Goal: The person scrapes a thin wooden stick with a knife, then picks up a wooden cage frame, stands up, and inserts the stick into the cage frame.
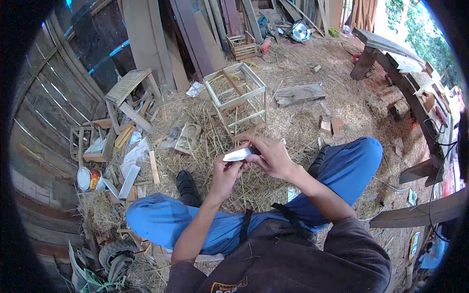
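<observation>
1. A knife blade is held between both hands above the lap; its long axis runs nearly level, with the tip pointed outward past the left hand and slightly downward.
2. The blade is seen as pale, bright metal, broad and tapering to the tip.
3. The right hand is closed as a grip around the handle end; the left grip is pinched shut on the blade from below, thumb and fingertips pressed to the metal.
4. The handle is hidden inside the right grip, so its form cannot be made out; the cutting edge cannot be told.
5. Beyond the grip, a wooden frame crate stands on the straw-covered floor.
</observation>
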`<state>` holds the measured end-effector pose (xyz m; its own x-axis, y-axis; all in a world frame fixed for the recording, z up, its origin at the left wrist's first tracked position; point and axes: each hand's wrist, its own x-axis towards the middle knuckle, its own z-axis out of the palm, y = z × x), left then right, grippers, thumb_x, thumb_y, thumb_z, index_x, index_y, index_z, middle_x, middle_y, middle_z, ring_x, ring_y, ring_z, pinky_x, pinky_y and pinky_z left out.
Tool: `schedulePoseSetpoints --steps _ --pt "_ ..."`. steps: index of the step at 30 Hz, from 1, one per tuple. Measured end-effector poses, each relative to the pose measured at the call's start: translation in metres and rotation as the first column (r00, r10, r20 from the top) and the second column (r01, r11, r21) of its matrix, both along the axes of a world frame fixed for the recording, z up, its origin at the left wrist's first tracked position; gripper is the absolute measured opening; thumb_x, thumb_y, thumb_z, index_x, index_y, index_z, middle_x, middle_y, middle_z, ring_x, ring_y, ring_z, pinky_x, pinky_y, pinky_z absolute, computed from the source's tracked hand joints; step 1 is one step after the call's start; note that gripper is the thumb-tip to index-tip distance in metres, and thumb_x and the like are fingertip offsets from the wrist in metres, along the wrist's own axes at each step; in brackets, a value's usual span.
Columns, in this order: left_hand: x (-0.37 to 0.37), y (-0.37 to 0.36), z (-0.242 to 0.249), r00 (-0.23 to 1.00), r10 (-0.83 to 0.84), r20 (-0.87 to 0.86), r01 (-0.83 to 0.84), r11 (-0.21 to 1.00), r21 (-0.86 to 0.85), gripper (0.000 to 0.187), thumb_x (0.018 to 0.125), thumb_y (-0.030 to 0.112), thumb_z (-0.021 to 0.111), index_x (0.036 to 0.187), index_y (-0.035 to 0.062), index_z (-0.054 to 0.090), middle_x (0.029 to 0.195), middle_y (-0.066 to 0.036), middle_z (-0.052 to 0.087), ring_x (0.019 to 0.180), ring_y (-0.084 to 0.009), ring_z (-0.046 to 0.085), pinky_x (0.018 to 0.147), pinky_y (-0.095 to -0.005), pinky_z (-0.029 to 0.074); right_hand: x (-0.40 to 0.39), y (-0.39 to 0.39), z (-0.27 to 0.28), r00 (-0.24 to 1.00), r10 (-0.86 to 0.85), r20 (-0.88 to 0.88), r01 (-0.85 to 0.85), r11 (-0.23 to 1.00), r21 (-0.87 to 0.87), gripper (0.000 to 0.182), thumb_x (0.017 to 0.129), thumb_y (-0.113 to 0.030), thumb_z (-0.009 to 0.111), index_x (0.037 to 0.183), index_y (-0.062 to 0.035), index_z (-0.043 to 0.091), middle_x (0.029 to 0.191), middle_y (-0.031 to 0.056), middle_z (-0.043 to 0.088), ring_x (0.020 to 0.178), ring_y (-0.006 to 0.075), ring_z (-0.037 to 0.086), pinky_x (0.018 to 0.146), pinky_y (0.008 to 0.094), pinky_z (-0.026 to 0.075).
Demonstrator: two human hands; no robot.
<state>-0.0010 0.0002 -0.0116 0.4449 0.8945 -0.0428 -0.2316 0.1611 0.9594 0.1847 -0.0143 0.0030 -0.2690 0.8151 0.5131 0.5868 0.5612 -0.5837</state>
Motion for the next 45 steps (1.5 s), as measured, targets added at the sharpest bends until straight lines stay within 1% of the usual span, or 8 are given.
schedulePoseSetpoints --steps 16,25,29,32,35,38,40,45 --pt "-0.003 0.0 -0.001 0.99 0.039 -0.133 -0.02 0.99 0.137 0.019 0.092 0.004 0.061 0.108 0.0017 0.07 0.075 0.004 0.061 0.065 -0.0016 0.051 0.058 -0.0208 0.041 0.011 0.002 0.011 0.947 -0.206 0.246 0.136 0.952 0.273 0.048 0.079 -0.044 0.067 0.112 -0.0101 0.062 0.08 0.0066 0.059 0.074 0.0255 0.061 0.067 0.0366 0.049" --pt "0.0 -0.003 0.008 0.988 0.087 -0.129 -0.057 0.974 0.221 0.011 0.094 0.009 0.061 0.1 0.0037 0.069 0.072 0.007 0.056 0.059 0.0004 0.044 0.05 -0.0182 0.031 0.015 0.004 0.015 0.933 -0.259 0.249 0.16 0.92 0.357 0.043 0.079 -0.044 0.068 0.107 -0.011 0.063 0.08 0.005 0.06 0.073 0.0236 0.061 0.065 0.0355 0.046" --pt "-0.002 -0.006 0.013 0.989 0.063 -0.133 -0.03 0.971 0.238 0.02 0.096 0.016 0.063 0.112 0.0048 0.069 0.073 0.006 0.056 0.061 0.0003 0.044 0.051 -0.0182 0.032 0.026 0.008 0.014 0.923 -0.302 0.238 0.223 0.925 0.309 0.038 0.083 -0.04 0.067 0.106 -0.01 0.062 0.079 0.0066 0.06 0.072 0.0254 0.061 0.065 0.0373 0.046" --pt "0.002 -0.014 0.014 0.987 0.039 -0.156 0.005 0.963 0.27 0.028 0.097 0.018 0.062 0.122 0.0047 0.067 0.074 0.005 0.057 0.063 -0.0014 0.046 0.056 -0.0192 0.036 0.051 0.022 0.023 0.823 -0.567 0.029 0.525 0.78 0.339 0.034 0.085 -0.035 0.068 0.106 -0.009 0.061 0.079 0.0084 0.06 0.073 0.028 0.061 0.065 0.0397 0.046" --pt "0.005 -0.016 0.006 0.995 0.002 -0.103 0.015 0.985 0.169 0.031 0.098 0.015 0.06 0.126 0.002 0.063 0.082 0.001 0.061 0.069 -0.0047 0.051 0.064 -0.0213 0.044 0.06 0.019 0.023 0.828 -0.56 0.029 0.528 0.796 0.295 0.03 0.085 -0.031 0.069 0.103 -0.0084 0.061 0.08 0.0094 0.06 0.075 0.0297 0.062 0.065 0.0418 0.048" --pt "0.0 -0.014 0.003 0.985 0.049 -0.168 -0.025 0.99 0.138 0.032 0.098 0.015 0.06 0.127 0.0015 0.063 0.082 0.001 0.06 0.069 -0.0048 0.051 0.065 -0.0212 0.044 0.03 0.009 0.012 0.893 -0.42 0.162 0.374 0.893 0.252 0.029 0.084 -0.028 0.069 0.103 -0.0075 0.061 0.078 0.0116 0.058 0.073 0.0316 0.061 0.063 0.0409 0.047" --pt "-0.003 -0.014 0.002 0.977 0.072 -0.2 -0.038 0.984 0.172 0.032 0.098 0.015 0.06 0.126 0.0012 0.063 0.082 0.002 0.06 0.069 -0.0046 0.051 0.064 -0.0209 0.043 0.016 0.006 0.017 0.97 -0.225 0.088 0.193 0.94 0.28 0.028 0.085 -0.028 0.068 0.103 -0.0081 0.062 0.08 0.0124 0.059 0.075 0.0324 0.062 0.064 0.0409 0.048" --pt "-0.004 -0.014 0.007 0.987 0.039 -0.153 -0.017 0.99 0.139 0.031 0.098 0.015 0.06 0.125 0.0013 0.064 0.08 0.003 0.06 0.068 -0.0035 0.049 0.062 -0.0204 0.042 0.061 0.03 0.019 0.784 -0.619 -0.047 0.614 0.762 0.206 0.03 0.079 -0.032 0.073 0.094 -0.0079 0.061 0.079 0.0087 0.062 0.073 0.0286 0.063 0.064 0.039 0.049"
